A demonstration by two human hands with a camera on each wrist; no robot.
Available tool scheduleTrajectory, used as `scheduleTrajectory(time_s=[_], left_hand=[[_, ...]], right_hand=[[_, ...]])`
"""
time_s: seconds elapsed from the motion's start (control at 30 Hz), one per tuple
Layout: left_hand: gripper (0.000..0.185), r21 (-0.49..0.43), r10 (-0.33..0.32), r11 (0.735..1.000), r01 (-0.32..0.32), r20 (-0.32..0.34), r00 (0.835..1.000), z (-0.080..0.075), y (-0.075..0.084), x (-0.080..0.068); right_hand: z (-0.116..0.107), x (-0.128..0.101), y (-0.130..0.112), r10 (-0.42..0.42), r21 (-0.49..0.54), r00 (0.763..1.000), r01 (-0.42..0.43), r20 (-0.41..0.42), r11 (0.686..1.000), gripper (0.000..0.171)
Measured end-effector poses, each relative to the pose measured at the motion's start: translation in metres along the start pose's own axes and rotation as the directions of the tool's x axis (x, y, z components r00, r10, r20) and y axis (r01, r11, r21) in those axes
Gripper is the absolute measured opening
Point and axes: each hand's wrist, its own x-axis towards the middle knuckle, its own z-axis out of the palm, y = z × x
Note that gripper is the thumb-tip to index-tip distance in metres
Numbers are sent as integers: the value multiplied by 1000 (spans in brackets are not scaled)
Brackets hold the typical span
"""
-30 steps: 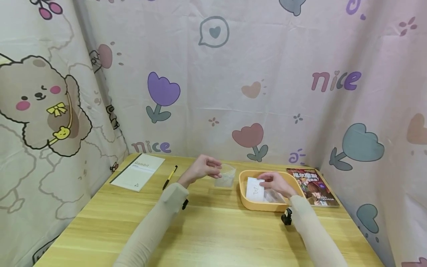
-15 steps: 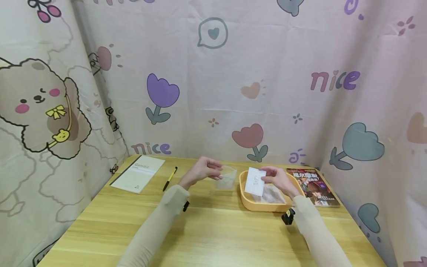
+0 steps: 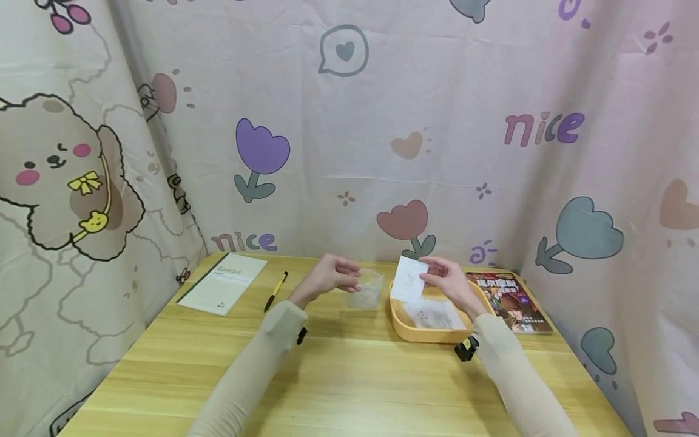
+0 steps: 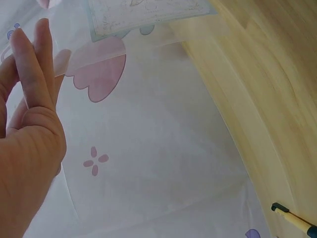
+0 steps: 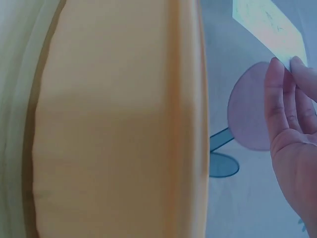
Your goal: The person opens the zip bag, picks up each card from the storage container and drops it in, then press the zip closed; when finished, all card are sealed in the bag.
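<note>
While hands (image 3: 329,280) (image 3: 449,281) pinch clear bag (image 3: 367,294), white card (image 3: 404,291), markings (image 3: 411,280) illegible

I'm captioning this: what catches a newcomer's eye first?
Probably the pale cartoon-print fabric curtain behind the wooden table. Then the rounded orange plastic basket at right, where the right hand holds a white rectangular card; left of it, the left hand holds a clear plastic pouch.

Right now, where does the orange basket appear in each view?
Head: the orange basket sits right of centre on the table.
Left wrist: not in it.
Right wrist: the basket spans left to centre, top to bottom.
Shared landmark: the patterned curtain, visible in all three.
</note>
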Motion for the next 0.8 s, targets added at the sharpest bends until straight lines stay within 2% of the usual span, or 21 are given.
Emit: scheduleTrajectory(time_s=[0.37,0.63,0.8], left_hand=[[38,-15,-4,1000,4,3,1000,0,3,0],[39,-23,-13,1000,13,3,1000,2,4,2],[39,-27,-2,1000,2,13,1000,3,5,2]], right_hand=[[12,4,-19,-54,90,998,55,-9,994,43],[22,5,-33,-114,196,993,120,-45,973,40],[30,6,-41,-165,197,984,176,-74,964,38]])
